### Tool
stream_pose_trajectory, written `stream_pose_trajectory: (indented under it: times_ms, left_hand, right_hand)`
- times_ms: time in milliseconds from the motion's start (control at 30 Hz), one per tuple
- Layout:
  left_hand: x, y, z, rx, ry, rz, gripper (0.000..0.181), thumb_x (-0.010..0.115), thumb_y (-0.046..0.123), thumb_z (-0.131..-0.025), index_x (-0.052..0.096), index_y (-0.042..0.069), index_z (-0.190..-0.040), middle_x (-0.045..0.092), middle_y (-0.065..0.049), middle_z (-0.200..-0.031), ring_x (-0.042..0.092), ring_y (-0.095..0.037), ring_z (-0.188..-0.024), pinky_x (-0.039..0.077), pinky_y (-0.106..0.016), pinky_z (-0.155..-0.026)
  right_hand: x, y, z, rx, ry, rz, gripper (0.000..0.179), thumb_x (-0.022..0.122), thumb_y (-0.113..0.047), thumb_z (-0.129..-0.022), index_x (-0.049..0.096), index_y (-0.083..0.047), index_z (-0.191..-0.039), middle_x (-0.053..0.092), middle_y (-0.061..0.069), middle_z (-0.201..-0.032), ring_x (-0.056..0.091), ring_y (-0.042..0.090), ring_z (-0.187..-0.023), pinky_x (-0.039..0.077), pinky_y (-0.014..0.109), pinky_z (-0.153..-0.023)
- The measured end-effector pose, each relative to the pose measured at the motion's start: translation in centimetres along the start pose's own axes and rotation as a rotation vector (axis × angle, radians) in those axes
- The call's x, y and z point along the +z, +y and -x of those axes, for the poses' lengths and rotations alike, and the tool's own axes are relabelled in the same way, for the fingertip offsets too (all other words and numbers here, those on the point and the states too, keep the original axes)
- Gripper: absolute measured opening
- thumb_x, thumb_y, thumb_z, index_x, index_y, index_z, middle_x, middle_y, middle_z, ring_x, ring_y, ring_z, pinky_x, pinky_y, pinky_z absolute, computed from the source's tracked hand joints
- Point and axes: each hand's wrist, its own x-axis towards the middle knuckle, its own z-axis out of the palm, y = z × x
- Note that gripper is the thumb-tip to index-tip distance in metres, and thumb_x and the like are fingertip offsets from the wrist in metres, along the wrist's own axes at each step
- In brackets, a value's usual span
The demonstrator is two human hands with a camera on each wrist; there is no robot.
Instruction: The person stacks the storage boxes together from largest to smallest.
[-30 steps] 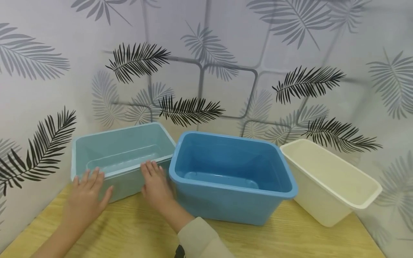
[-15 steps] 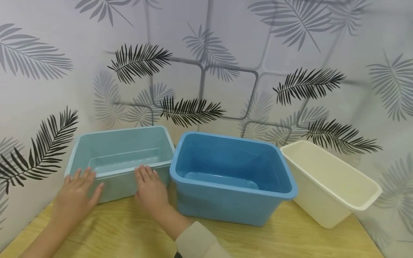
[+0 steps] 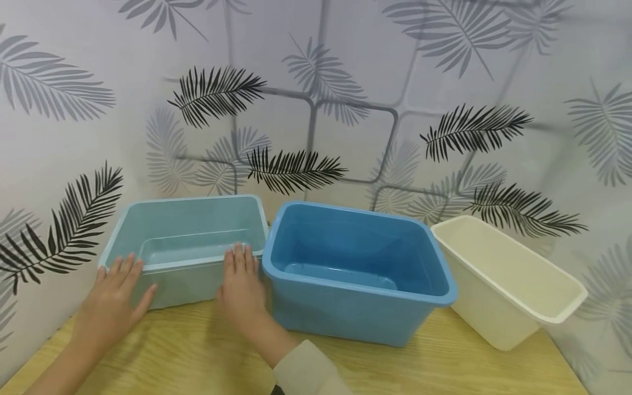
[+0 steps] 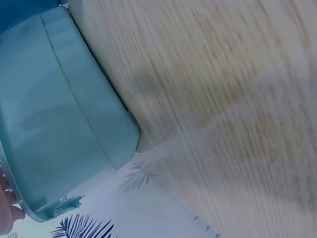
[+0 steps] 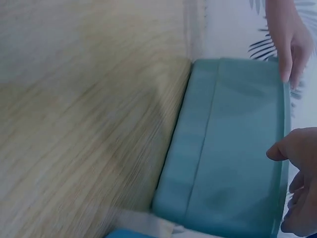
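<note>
A pale teal plastic bin [image 3: 185,288] stands at the left of the table, its inside bare. My left hand [image 3: 108,302] lies against its near rim at the left corner, fingers straight over the edge and thumb spread along the front wall. Toward the rim's right end, my right hand [image 3: 244,293] rests with straight fingers on the edge. In the right wrist view its thumb [image 5: 278,150] lies over the bin's outer wall. The left wrist view shows only some left fingers [image 4: 7,206] beside the rim. Just right of the right hand is a deeper blue bin [image 3: 340,312].
A cream bin [image 3: 486,296] stands angled at the right, behind the blue bin's right end. All three bins share a wood-grain table [image 3: 424,367]. A leaf-patterned wall covering [image 3: 355,66] rises behind and at both sides.
The teal bin has slid left and turned a little, its front edge now more level. My left hand has moved left with it. The right hand shifted left, then back right along the rim.
</note>
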Motion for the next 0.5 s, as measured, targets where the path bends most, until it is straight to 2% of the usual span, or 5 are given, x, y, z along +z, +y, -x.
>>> stream_pose_trajectory:
  times_ms: [133,333,500]
  left_hand:
    - [0.1,-0.1,0.2,0.006,-0.007,0.014,0.089,0.017,0.061,-0.094,0.057,-0.016,-0.112,0.057,-0.035,-0.114,0.053,-0.052,-0.106,0.034,-0.064,-0.098]
    - [0.2,-0.8,0.3,0.012,-0.019,0.03,0.086,0.019,0.06,-0.095,0.058,-0.014,-0.112,0.057,-0.033,-0.115,0.053,-0.05,-0.106,0.032,-0.062,-0.101]
    - [0.0,-1.5,0.1,0.017,-0.004,0.041,0.087,0.018,0.062,-0.094,0.06,-0.014,-0.108,0.061,-0.032,-0.108,0.056,-0.049,-0.1,0.037,-0.064,-0.094]
  right_hand:
    - [0.7,1.1,0.0,-0.017,0.051,0.042,0.06,0.058,-0.029,-0.091,0.036,-0.004,-0.141,0.037,0.011,-0.147,0.031,0.026,-0.139,0.034,0.033,-0.11]
    - [0.9,1.4,0.3,-0.043,0.135,0.131,0.058,0.061,-0.032,-0.087,0.044,-0.007,-0.137,0.047,0.006,-0.14,0.041,0.02,-0.133,0.038,0.029,-0.106]
    - [0.6,1.1,0.8,-0.071,0.185,0.187,0.054,0.063,-0.034,-0.085,0.05,-0.01,-0.132,0.054,0.003,-0.133,0.047,0.017,-0.128,0.04,0.027,-0.104]
